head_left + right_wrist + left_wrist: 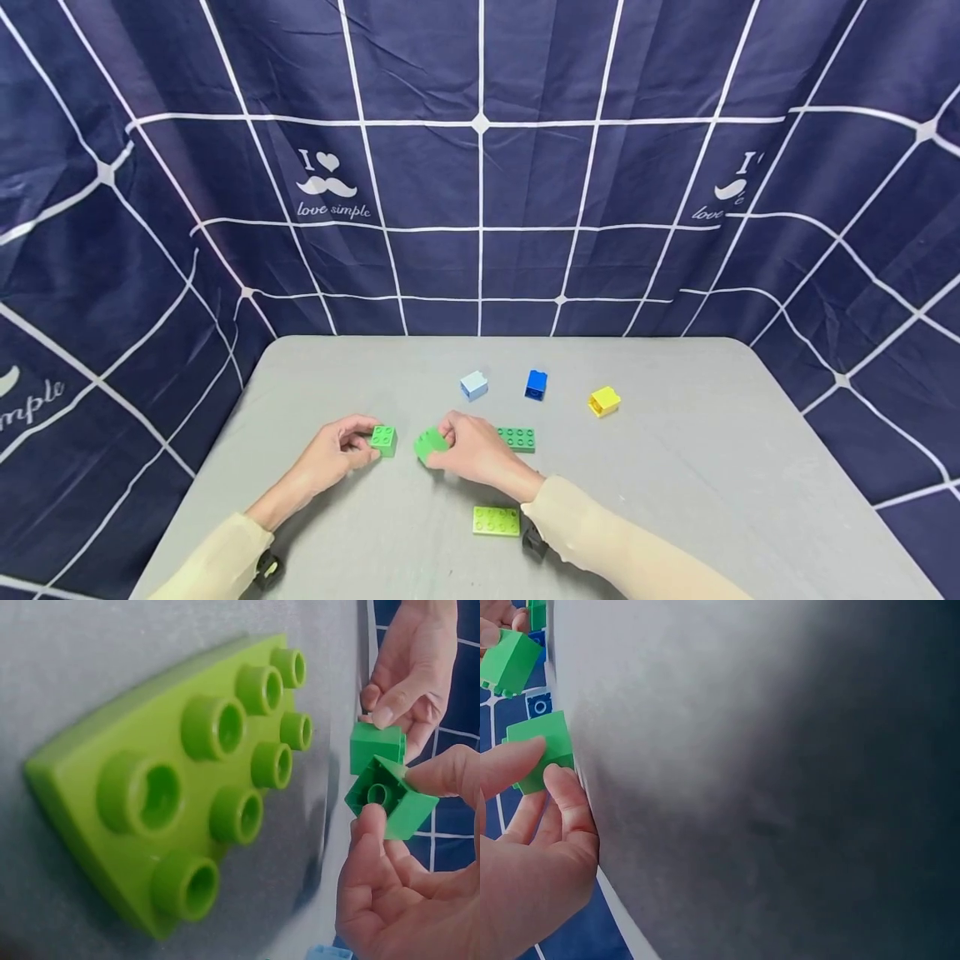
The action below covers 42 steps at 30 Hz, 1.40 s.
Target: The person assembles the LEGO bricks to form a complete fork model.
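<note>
My left hand pinches a green two-by-two toy building brick between thumb and fingers, its studs facing up, low over the table. To its right, my right hand holds a second green brick of like size, tilted. In the right wrist view, the hollow underside of the second brick shows with its round tube. A gap separates the two bricks in the head view. Beside the right hand lies a dark green studded plate, partly hidden by that hand.
A lime green plate with several studs lies nearer, by the right wrist. Farther back on the grey table lie a light blue brick, a dark blue brick and a yellow brick. Dark blue curtains surround the table.
</note>
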Each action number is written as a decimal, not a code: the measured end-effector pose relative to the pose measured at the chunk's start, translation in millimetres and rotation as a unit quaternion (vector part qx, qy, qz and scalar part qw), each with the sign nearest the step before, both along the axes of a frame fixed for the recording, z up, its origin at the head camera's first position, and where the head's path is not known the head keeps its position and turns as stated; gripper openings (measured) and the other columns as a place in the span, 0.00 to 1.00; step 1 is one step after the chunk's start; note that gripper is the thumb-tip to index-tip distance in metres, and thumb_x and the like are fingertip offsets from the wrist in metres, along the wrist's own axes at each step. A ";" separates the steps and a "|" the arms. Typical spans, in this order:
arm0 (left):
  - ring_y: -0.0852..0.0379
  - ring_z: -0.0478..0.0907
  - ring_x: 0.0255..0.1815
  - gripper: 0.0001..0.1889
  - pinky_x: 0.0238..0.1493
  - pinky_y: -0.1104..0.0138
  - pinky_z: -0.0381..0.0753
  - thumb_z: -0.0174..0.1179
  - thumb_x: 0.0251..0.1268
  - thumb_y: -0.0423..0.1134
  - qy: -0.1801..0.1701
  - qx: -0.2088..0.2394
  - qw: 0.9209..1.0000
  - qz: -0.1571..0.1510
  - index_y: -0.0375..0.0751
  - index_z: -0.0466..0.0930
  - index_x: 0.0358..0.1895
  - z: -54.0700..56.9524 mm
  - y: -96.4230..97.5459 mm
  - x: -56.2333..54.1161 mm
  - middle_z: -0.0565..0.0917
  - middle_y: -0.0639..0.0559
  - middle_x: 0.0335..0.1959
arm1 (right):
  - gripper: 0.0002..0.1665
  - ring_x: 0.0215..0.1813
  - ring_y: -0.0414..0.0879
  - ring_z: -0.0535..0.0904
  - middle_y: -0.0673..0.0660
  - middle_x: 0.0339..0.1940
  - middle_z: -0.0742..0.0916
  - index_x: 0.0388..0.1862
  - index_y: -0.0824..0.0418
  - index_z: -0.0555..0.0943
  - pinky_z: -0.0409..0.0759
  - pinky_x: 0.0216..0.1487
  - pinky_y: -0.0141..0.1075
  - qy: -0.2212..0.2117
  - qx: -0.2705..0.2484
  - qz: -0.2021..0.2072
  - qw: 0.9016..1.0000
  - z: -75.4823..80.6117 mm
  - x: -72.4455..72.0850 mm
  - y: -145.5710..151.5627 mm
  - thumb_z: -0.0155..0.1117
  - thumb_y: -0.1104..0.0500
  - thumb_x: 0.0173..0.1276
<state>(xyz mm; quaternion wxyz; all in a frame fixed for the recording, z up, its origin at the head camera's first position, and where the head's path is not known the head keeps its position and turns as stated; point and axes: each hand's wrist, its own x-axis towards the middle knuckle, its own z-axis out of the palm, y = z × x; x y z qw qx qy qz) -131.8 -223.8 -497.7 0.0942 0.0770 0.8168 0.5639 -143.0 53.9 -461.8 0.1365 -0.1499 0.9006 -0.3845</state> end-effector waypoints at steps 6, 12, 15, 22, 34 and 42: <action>0.54 0.76 0.35 0.23 0.27 0.68 0.75 0.71 0.68 0.27 -0.005 0.001 1.000 -0.001 0.29 0.81 0.65 0.8 0.7 -0.3 0.83 0.46 0.37 | 0.25 0.28 0.40 0.83 0.46 0.37 0.85 0.57 0.60 0.82 0.81 0.46 0.43 -0.001 -0.033 0.010 0.999 -0.1 -0.4 0.2 0.76 0.57 0.62; 0.53 0.76 0.35 0.22 0.28 0.68 0.75 0.70 0.69 0.27 0.000 -0.005 1.000 -0.013 0.29 0.81 0.65 0.8 -1.2 -3.4 0.83 0.46 0.37 | 0.25 0.37 0.42 0.82 0.49 0.43 0.87 0.59 0.59 0.83 0.83 0.41 0.42 -0.008 -0.056 -0.008 0.998 0.0 -1.5 -1.1 0.76 0.56 0.64; 0.53 0.76 0.35 0.22 0.28 0.68 0.75 0.70 0.68 0.27 0.001 -0.003 1.000 -0.013 0.29 0.81 0.65 0.8 -1.2 -3.5 0.82 0.46 0.37 | 0.24 0.41 0.44 0.82 0.50 0.45 0.87 0.57 0.60 0.83 0.83 0.39 0.39 -0.016 -0.076 -0.017 0.997 1.0 -2.6 -2.0 0.78 0.55 0.65; 0.53 0.76 0.36 0.22 0.28 0.68 0.75 0.70 0.68 0.27 -0.007 -0.003 1.000 -0.012 0.29 0.81 0.64 1.3 -1.3 -3.2 0.82 0.46 0.37 | 0.20 0.42 0.44 0.81 0.51 0.44 0.86 0.53 0.61 0.83 0.82 0.39 0.38 -0.025 -0.099 -0.024 0.994 1.5 -3.2 -2.5 0.79 0.56 0.66; 0.53 0.77 0.35 0.22 0.29 0.68 0.73 0.71 0.69 0.28 -0.015 -0.003 1.000 -0.013 0.30 0.82 0.64 1.5 -3.4 -3.4 0.85 0.46 0.38 | 0.19 0.43 0.41 0.84 0.50 0.45 0.88 0.52 0.60 0.84 0.83 0.43 0.38 -0.009 -0.126 -0.003 0.992 -2.0 -4.7 -7.9 0.80 0.58 0.65; 0.53 0.77 0.36 0.21 0.29 0.68 0.73 0.70 0.69 0.27 -0.016 0.001 1.000 -0.016 0.29 0.82 0.64 1.4 -2.6 -2.5 0.85 0.46 0.38 | 0.22 0.44 0.40 0.85 0.50 0.46 0.88 0.57 0.62 0.85 0.84 0.47 0.36 0.000 -0.156 -0.002 0.988 0.3 -2.8 -19.8 0.78 0.60 0.65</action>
